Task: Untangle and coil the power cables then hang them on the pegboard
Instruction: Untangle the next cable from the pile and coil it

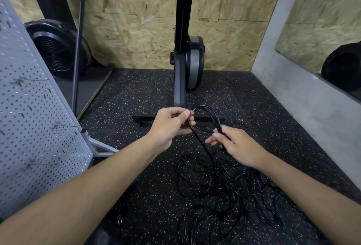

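Black cables (216, 119) span the left grip (172, 125) and right grip (234, 145). Below them, black floor (136, 92) flecked white. Left of them, grey pegboard (29, 108) dotted with dark holes.

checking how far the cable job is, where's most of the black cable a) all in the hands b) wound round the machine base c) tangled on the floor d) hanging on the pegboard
C: the black cable lies mostly in a tangle on the floor, with only a few loops held between the left hand and right hand.
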`<state>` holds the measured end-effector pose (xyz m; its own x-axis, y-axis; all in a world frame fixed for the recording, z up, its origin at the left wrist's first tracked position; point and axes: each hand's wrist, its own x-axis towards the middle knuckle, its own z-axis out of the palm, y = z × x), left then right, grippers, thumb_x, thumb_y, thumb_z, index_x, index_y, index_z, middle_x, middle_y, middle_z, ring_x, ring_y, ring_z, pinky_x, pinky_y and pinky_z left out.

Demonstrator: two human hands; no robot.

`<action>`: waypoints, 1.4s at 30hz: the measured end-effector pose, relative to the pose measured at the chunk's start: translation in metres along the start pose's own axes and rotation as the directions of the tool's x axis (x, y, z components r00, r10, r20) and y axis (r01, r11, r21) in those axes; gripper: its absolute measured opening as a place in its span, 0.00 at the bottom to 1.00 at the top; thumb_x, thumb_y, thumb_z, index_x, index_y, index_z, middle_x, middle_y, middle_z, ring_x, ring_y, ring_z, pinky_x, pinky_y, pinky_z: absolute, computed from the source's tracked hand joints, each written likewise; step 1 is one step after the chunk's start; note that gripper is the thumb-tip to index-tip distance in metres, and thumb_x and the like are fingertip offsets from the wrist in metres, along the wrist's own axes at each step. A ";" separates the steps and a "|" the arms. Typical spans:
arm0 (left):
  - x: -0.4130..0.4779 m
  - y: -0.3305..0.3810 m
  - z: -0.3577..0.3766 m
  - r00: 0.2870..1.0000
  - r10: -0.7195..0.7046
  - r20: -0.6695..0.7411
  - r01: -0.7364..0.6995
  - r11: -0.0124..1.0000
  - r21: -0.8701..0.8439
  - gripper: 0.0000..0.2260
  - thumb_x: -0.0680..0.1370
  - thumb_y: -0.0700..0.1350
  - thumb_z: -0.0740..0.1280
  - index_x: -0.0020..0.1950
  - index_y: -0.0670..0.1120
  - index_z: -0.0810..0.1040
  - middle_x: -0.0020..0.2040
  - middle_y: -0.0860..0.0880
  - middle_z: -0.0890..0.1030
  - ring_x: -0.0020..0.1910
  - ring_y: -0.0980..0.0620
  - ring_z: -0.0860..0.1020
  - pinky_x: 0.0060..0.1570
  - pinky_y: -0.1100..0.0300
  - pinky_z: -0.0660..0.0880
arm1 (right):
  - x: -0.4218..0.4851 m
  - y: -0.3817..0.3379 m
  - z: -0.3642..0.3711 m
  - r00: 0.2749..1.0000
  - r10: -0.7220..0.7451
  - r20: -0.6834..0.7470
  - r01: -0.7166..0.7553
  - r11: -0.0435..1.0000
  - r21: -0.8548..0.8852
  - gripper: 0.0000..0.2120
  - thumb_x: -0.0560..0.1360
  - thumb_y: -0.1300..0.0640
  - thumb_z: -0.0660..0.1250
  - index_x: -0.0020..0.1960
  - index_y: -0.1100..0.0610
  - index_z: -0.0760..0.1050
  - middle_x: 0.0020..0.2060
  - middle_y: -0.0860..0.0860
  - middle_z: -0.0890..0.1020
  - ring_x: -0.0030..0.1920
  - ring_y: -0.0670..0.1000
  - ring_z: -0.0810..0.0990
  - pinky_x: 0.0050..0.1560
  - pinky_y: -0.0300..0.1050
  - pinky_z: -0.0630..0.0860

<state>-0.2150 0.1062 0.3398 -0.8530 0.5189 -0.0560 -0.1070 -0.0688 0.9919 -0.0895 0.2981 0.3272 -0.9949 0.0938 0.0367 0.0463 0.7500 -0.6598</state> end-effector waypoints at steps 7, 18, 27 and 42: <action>0.007 0.011 0.002 0.995 -0.012 -0.099 0.002 0.996 -0.092 0.09 0.85 0.38 0.64 0.52 0.40 0.84 0.45 0.44 0.81 0.47 0.50 0.81 0.41 0.56 0.85 | 0.008 -0.016 0.014 0.999 0.008 0.047 -0.013 0.992 0.126 0.12 0.87 0.53 0.59 0.64 0.45 0.79 0.52 0.41 0.87 0.56 0.42 0.84 0.63 0.49 0.79; -0.003 -0.019 0.005 0.985 -0.147 0.086 0.152 0.987 -0.059 0.23 0.86 0.62 0.56 0.63 0.45 0.77 0.58 0.39 0.85 0.55 0.44 0.84 0.53 0.47 0.80 | 0.004 -0.020 0.008 0.996 0.061 0.060 -0.075 0.959 0.273 0.11 0.87 0.55 0.58 0.53 0.56 0.78 0.40 0.50 0.83 0.44 0.58 0.85 0.58 0.65 0.80; -0.011 -0.039 0.013 0.838 -0.281 0.467 0.129 0.935 0.331 0.17 0.83 0.35 0.58 0.64 0.50 0.81 0.63 0.50 0.85 0.66 0.50 0.81 0.71 0.41 0.74 | 0.006 -0.033 -0.004 0.982 0.154 -0.105 -0.055 0.778 0.626 0.09 0.88 0.60 0.56 0.54 0.60 0.75 0.33 0.47 0.77 0.35 0.48 0.80 0.39 0.43 0.78; -0.007 -0.041 0.011 0.748 -0.235 0.621 -0.175 0.833 0.525 0.05 0.84 0.47 0.68 0.53 0.46 0.77 0.54 0.44 0.87 0.49 0.52 0.81 0.56 0.56 0.75 | -0.007 -0.067 -0.039 0.940 0.222 -0.258 0.050 0.659 0.751 0.10 0.87 0.58 0.57 0.53 0.58 0.76 0.34 0.48 0.75 0.33 0.47 0.78 0.41 0.45 0.76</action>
<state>-0.1988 0.1144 0.3009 -0.2952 0.9335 -0.2036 0.3286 0.2993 0.8958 -0.0824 0.2729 0.4003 -0.9021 0.4238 0.0812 -0.0864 0.0070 -0.9962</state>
